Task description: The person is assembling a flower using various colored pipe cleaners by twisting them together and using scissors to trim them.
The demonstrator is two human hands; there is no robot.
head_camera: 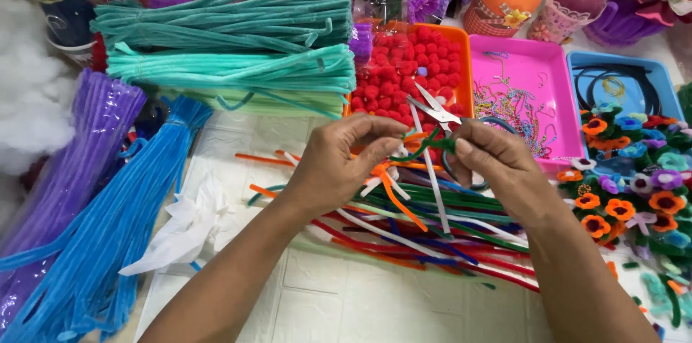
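So my left hand point(346, 159) and right hand point(497, 159) both pinch a green pipe cleaner point(431, 145) dead centre, scissors point(436, 108) at 12 o'clock, loose pipe cleaners point(432, 231) at 6.

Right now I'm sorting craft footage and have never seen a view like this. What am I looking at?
One camera, worn on a person's head, looks down at their own bare hands. The left hand and right hand pinch a small green pipe-cleaner twist with orange and white strands. Scissors poke up behind the right hand. Below lies a loose pile of coloured pipe cleaners. Around are teal bundles, blue bundles, an orange tray of red pompoms, a pink tray and finished flowers.
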